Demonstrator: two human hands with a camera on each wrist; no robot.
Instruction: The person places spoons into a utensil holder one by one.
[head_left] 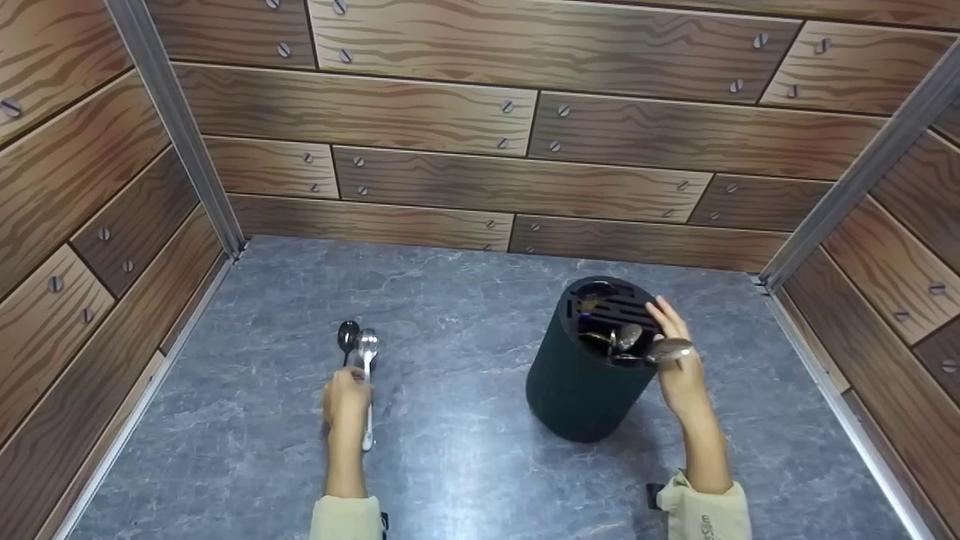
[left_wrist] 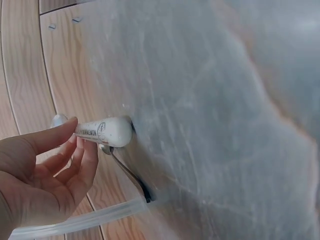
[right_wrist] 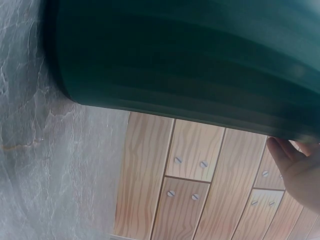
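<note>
My left hand (head_left: 346, 397) pinches the white printed handle (left_wrist: 107, 131) of a spoon between thumb and fingers. This white-handled spoon (head_left: 367, 375) has a shiny metal bowl pointing away from me. Just left of it a dark spoon (head_left: 348, 334) lies alongside, its handle partly hidden by the hand. My right hand (head_left: 682, 382) rests at the right side of a dark green cutlery holder (head_left: 589, 390), with fairly straight fingers (head_left: 666, 319) against its rim. Several pieces of cutlery stand in the holder; one metal spoon (head_left: 670, 350) sticks out and overlaps the right hand in the head view.
The holder's top has a slotted black insert (head_left: 619, 306) beside an open compartment. A grey marbled tabletop (head_left: 450, 337) lies beneath everything. Wood-patterned walls (head_left: 435, 169) enclose the back and both sides, with grey metal strips at the corners.
</note>
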